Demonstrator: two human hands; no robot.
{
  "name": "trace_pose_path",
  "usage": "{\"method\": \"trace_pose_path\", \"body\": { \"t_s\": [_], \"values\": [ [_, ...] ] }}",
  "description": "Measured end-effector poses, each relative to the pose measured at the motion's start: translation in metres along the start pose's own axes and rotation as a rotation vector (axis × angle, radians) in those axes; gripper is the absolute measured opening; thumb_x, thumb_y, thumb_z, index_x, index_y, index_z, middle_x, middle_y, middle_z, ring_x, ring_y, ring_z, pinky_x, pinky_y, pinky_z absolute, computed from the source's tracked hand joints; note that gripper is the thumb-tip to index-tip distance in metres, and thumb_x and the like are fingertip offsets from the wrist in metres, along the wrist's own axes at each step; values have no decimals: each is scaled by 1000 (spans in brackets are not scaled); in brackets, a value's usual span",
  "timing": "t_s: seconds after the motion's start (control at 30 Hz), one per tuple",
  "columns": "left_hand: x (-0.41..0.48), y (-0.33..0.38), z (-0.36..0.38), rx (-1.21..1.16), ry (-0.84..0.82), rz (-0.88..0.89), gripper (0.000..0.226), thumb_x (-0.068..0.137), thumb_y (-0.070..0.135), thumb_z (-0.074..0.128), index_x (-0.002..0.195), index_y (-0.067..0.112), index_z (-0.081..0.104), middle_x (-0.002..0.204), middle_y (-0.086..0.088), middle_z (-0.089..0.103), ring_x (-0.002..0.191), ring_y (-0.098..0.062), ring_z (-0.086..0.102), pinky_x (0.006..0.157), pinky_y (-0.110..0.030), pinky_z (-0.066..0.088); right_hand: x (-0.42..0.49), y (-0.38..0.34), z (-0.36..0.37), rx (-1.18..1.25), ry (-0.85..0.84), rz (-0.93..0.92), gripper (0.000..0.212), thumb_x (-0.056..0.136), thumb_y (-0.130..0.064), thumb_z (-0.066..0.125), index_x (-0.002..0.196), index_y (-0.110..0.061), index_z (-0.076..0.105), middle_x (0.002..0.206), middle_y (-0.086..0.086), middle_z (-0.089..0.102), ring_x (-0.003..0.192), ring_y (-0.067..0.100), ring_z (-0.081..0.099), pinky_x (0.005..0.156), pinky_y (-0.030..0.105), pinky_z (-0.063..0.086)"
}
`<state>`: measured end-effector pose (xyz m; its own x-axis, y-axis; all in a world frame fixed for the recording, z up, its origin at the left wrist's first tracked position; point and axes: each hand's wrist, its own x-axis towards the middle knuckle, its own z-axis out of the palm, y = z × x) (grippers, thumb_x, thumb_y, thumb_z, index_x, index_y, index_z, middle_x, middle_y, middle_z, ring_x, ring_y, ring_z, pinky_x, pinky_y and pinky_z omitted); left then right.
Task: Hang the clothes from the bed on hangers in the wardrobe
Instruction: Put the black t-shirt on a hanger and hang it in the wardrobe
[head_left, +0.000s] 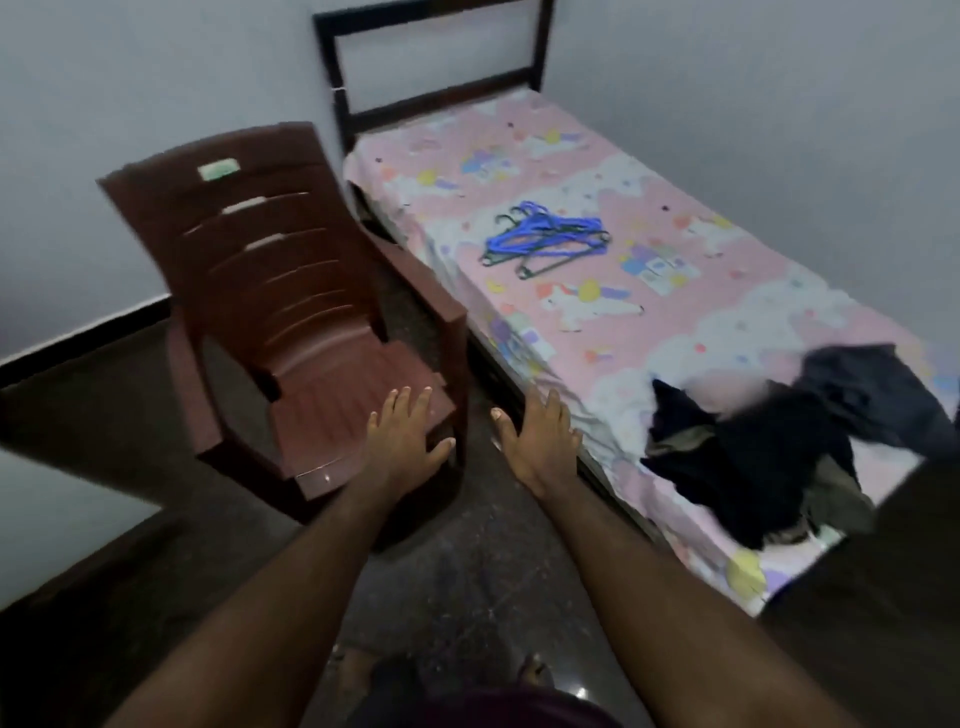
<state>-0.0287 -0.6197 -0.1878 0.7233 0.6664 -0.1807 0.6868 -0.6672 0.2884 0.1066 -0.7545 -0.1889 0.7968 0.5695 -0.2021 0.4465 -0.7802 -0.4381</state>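
A heap of dark clothes (769, 447) lies on the near end of the bed (571, 166), which has a pink patterned sheet. Blue and dark hangers (545, 239) lie in a loose bunch on the middle of the sheet. My left hand (405, 441) is stretched forward with straight fingers over the front of the brown chair seat, holding nothing. My right hand (537, 436) is also stretched out flat, beside the bed's near edge, left of the clothes and empty. No wardrobe shows in this view.
A brown plastic chair (280, 312) stands close to the left of the bed, leaving a narrow strip of dark floor (467, 587) between them. White walls close off the back and right; a dark headboard frame (436, 57) stands at the far end.
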Motion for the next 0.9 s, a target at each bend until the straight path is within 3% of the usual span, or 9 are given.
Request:
{"method": "trace_pose_path", "body": {
  "t_s": [0.23, 0.43, 0.7, 0.9],
  "values": [
    [23, 119, 33, -15, -62, 205, 83, 89, 51, 58, 155, 18, 20, 160, -13, 21, 148, -29, 17, 116, -46, 21, 4, 117, -51, 117, 68, 234, 73, 96, -63, 36, 156, -25, 18, 163, 11, 11, 148, 33, 12, 115, 60, 13],
    [70, 195, 57, -51, -177, 384, 77, 93, 44, 58, 154, 13, 22, 159, -14, 22, 145, -30, 24, 110, -46, 32, 25, 180, -73, 203, 98, 384, 74, 98, -61, 37, 157, -24, 13, 163, 12, 8, 148, 33, 15, 115, 57, 14],
    [173, 258, 74, -96, -331, 547, 76, 92, 37, 61, 152, 8, 24, 154, -19, 28, 139, -35, 32, 108, -43, 33, 80, 226, -102, 197, 127, 556, 72, 98, -52, 46, 155, -18, 18, 161, 14, 13, 144, 36, 23, 110, 51, 27],
    [239, 290, 84, 46, -363, 695, 84, 90, 49, 59, 155, 14, 18, 160, -19, 15, 147, -36, 15, 113, -50, 26, 134, 243, -113, 205, 145, 718, 72, 97, -53, 47, 154, -19, 22, 161, 12, 15, 144, 34, 24, 110, 51, 28]
  ]
}}
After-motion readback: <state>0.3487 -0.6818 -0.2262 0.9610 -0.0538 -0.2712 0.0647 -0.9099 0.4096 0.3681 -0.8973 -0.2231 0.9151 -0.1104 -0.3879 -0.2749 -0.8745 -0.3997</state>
